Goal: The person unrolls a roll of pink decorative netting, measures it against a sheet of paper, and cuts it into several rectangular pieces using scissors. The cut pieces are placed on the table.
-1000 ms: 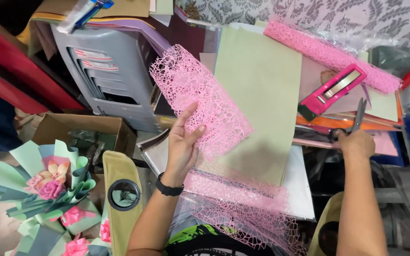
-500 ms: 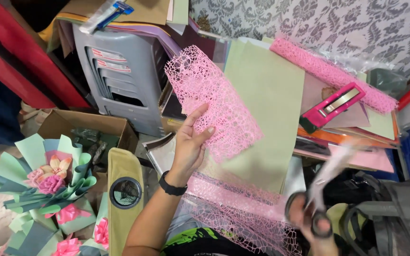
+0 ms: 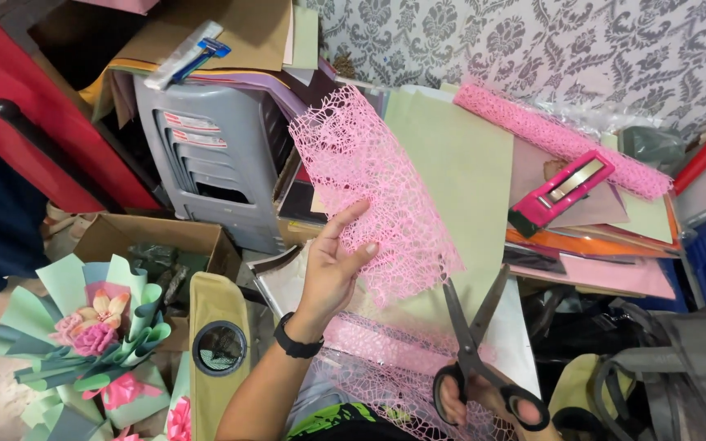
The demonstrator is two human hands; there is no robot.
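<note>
My left hand (image 3: 332, 265) holds up a sheet of pink mesh wrapping (image 3: 373, 192) by its lower left edge, thumb across the front. Behind it stands a pale green paper sheet (image 3: 467, 175). Low at the right, my right hand (image 3: 484, 400) grips black-handled scissors (image 3: 474, 343); their blades are spread apart and point up at the mesh's lower right corner. More pink mesh (image 3: 394, 367) lies across my lap below the hands.
A roll of pink mesh (image 3: 561, 140) and a pink tape dispenser (image 3: 557, 192) lie on stacked coloured papers at the right. A grey plastic drawer unit (image 3: 210, 167) stands at the left. A paper-wrapped bouquet (image 3: 83, 327) and a cardboard box (image 3: 153, 241) sit lower left.
My right hand picked the scissors off the table at the right, brought them down to my lap, then raised them with blades spread to the mesh's lower edge. The left hand stayed put.
</note>
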